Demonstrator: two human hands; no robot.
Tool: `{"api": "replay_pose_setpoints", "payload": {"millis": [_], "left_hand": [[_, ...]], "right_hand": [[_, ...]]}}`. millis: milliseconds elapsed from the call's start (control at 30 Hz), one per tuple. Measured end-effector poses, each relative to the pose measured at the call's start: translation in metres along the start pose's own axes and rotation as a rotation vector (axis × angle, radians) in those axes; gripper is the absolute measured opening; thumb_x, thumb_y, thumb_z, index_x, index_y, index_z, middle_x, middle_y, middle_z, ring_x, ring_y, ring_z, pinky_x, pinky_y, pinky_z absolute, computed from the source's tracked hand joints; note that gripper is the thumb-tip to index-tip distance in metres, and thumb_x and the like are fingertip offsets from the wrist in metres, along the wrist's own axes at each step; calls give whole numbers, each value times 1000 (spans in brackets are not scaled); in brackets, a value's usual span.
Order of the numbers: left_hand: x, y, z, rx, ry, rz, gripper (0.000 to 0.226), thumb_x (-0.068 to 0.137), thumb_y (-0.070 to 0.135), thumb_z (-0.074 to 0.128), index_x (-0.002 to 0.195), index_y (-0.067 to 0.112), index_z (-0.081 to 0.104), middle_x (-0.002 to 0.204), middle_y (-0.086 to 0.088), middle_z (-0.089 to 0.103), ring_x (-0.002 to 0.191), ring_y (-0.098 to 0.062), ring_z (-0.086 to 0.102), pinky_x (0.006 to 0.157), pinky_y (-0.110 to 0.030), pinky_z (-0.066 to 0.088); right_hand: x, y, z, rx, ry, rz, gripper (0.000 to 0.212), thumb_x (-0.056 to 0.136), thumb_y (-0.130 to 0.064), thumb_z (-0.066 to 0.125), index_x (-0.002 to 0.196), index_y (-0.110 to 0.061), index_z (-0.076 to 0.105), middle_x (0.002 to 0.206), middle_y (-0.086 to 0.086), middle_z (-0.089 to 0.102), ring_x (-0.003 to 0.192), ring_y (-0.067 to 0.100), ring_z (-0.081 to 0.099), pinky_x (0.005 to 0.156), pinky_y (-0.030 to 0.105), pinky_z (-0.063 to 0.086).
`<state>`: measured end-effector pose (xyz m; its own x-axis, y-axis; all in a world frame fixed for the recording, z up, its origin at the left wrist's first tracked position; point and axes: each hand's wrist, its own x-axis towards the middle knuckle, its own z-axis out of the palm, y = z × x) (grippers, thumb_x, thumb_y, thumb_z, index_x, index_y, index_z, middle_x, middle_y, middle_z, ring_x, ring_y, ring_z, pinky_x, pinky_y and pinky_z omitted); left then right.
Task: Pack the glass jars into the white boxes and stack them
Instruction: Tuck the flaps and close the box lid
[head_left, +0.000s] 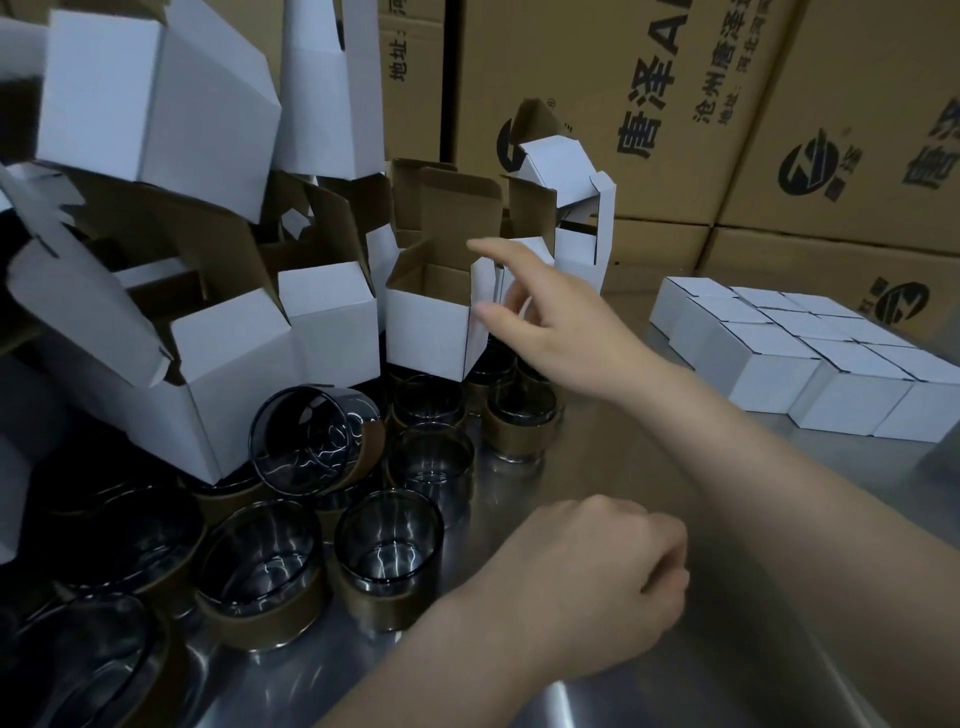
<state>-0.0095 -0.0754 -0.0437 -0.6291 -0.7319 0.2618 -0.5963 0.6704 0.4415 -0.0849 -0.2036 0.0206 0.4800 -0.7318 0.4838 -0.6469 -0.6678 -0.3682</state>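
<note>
White boxes (426, 332) (brown inside); smoky jars (389, 545), brown-banded.

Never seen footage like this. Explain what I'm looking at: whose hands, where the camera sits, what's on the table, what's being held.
There is no machine here: a person works with bare hands, and the single picture comes from a camera worn on their head, looking forward and down. The right hand reaches out, fingers spread, to the side flap of an open white box; whether it grips cannot be told. The left hand lies nearer the camera with fingers curled, nothing visible in it. On the metal table stand dark glass jars with brown bands, one tipped jar lying over. At left is a heap of open boxes; at right, closed white boxes sit packed in rows. Brown cartons are stacked behind.
</note>
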Motion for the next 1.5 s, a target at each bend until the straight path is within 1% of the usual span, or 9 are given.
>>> {"api": "replay_pose_setpoints", "payload": {"millis": [167,367,633,800,900,1067,1267,1400,1500], "left_hand": [[1,-3,-1,-16,28,-31,16,95,33,50,94,21,61,95,-1,63,90,-26,57,75,-38,49],[3,-6,-1,42,148,-54,20,95,32,48,96,18,62,100,-2,64,95,-28,58,79,-40,48],[4,-4,-9,-58,675,38,15,90,18,53,86,10,66,84,-2,62,80,-26,56,73,-43,47],[5,-6,-13,-117,914,-63,30,82,14,55,111,11,64,119,-6,56,109,-25,53,92,-43,47],[5,-6,-13,-184,825,-197,53,80,23,60,131,25,47,144,-2,32,133,-19,32,109,-45,36],[6,-8,-12,-327,640,-251,77,79,41,64,138,52,16,152,21,4,145,-9,11,118,-44,26],[7,-8,-12,-420,565,-230,85,78,43,68,133,66,8,155,19,12,144,-8,20,116,-44,31],[7,-14,-8,-457,544,-216,92,80,41,74,134,69,5,134,30,20,116,26,25,94,-11,33],[8,-16,-6,-461,545,-248,94,77,43,77,134,70,7,122,24,21,113,19,31,83,-9,33]], "right_hand": [[16,-15,14,-207,46,-13,37,102,-44,41,131,-22,48,88,-11,54,84,13,56,61,28,41],[10,-10,18,-244,216,21,19,99,-36,48,101,-18,51,76,-4,59,67,12,55,52,31,42],[-21,4,-3,42,584,141,8,85,-24,56,86,-16,55,67,-8,56,63,12,52,63,39,47],[-51,16,-19,55,749,178,6,78,-17,50,82,-15,54,63,-2,52,59,15,46,59,34,40],[-67,23,-24,35,780,135,8,75,-13,46,76,-9,53,62,5,51,55,16,41,55,30,34],[-80,28,-25,10,775,-43,17,73,-9,40,66,1,52,57,10,47,52,20,37,48,36,30],[-86,28,-28,71,703,-177,17,73,-7,40,64,-1,52,56,8,45,51,21,38,46,36,30],[-86,25,-27,210,637,-182,17,75,-8,40,67,-5,54,61,-3,50,56,7,41,52,20,31],[-84,26,-24,502,622,-11,18,81,-12,43,71,-13,59,60,-13,55,59,5,46,55,21,32]]}}
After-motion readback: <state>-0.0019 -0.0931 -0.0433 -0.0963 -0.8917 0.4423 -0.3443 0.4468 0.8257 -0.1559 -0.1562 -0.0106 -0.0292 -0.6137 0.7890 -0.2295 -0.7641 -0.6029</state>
